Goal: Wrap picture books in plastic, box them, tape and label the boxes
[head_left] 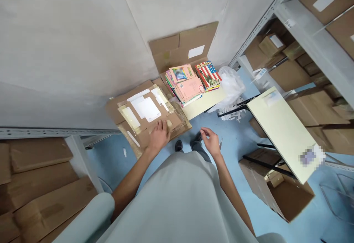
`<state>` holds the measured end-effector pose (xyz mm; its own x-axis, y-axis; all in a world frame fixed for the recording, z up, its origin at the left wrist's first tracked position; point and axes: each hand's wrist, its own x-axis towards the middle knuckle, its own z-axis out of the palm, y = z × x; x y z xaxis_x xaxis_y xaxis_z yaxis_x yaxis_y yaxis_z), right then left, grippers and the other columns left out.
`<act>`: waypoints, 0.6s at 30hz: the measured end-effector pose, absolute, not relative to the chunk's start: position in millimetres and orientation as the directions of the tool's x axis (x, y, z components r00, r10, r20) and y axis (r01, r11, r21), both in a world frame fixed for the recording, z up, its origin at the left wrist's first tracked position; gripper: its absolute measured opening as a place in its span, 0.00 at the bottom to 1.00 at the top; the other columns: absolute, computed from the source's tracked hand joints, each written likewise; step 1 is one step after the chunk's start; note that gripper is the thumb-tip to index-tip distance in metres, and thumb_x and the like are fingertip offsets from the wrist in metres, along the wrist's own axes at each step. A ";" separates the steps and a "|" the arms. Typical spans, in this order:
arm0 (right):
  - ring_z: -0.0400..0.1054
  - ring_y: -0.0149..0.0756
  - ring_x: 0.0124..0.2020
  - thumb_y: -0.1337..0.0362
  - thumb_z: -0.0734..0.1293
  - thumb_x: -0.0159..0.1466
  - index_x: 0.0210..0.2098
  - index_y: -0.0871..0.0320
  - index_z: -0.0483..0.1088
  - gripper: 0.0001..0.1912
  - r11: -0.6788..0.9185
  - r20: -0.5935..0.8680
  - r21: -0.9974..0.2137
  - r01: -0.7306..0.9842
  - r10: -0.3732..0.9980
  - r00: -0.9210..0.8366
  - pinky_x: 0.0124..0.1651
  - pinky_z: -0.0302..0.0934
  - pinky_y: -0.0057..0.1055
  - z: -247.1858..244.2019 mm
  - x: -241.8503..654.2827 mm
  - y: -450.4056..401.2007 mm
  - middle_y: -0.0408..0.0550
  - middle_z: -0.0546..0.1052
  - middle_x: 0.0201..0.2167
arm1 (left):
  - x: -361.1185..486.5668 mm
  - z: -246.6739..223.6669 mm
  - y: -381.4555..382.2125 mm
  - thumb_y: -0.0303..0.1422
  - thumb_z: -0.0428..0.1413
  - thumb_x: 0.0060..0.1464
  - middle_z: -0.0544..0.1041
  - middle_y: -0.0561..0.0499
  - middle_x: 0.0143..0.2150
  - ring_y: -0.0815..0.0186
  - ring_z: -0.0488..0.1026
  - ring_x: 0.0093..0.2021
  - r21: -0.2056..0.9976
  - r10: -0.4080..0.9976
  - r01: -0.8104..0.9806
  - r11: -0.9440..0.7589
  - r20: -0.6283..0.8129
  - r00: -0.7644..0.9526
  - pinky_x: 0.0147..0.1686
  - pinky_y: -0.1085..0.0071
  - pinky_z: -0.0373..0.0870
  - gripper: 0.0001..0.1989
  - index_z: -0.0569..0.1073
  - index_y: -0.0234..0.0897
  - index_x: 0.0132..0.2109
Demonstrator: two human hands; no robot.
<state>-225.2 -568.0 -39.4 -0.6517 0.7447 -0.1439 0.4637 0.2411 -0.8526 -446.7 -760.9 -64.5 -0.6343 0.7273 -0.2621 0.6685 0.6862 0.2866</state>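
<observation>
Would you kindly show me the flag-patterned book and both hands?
Flag-patterned book [208, 74], head view: its cover.
Left hand [159, 136], head view: its back.
Right hand [211, 142], head view: its middle.

Cream table [208, 102] with stacked books [189, 88], cardboard [145, 125]

Cardboard sheets [173, 117], matt, glossy tape [172, 106] and smooth paper labels [151, 109] on the sheets, smooth paper books [190, 88] and crinkled plastic bag [232, 82] right of the sheets
</observation>
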 end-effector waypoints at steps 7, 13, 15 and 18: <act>0.84 0.50 0.49 0.46 0.66 0.74 0.51 0.53 0.83 0.21 0.229 -0.170 -0.834 0.502 0.759 -0.628 0.56 0.79 0.46 -29.1 -209.1 -605.9 0.54 0.88 0.49 | -491.1 -16.1 -761.0 0.31 0.47 0.71 0.86 0.33 0.49 0.42 0.85 0.52 0.236 0.679 0.655 0.718 -0.444 -0.584 0.53 0.56 0.77 0.25 0.77 0.33 0.68; 0.84 0.49 0.48 0.47 0.66 0.74 0.51 0.53 0.83 0.20 0.245 -0.139 -0.837 0.489 0.770 -0.623 0.56 0.78 0.46 -21.3 -212.1 -604.8 0.55 0.88 0.49 | -509.6 58.6 -794.4 0.30 0.50 0.68 0.86 0.40 0.45 0.49 0.84 0.43 0.231 0.627 0.586 0.777 -0.197 -0.754 0.48 0.60 0.76 0.30 0.71 0.40 0.74; 0.84 0.49 0.48 0.48 0.66 0.74 0.51 0.53 0.83 0.20 0.243 -0.117 -0.854 0.460 0.771 -0.626 0.57 0.78 0.47 -17.3 -217.1 -599.8 0.55 0.88 0.49 | -515.6 89.1 -811.3 0.34 0.50 0.69 0.85 0.42 0.44 0.51 0.82 0.41 0.296 0.574 0.535 0.791 -0.058 -0.816 0.46 0.61 0.75 0.25 0.76 0.40 0.68; 0.84 0.50 0.48 0.48 0.66 0.74 0.51 0.54 0.83 0.21 0.244 -0.080 -0.880 0.407 0.769 -0.634 0.57 0.77 0.47 -10.1 -225.0 -589.4 0.56 0.88 0.49 | -522.1 127.7 -832.1 0.44 0.51 0.69 0.76 0.49 0.29 0.58 0.73 0.31 0.422 0.447 0.433 0.796 0.072 -0.892 0.36 0.64 0.69 0.18 0.80 0.38 0.41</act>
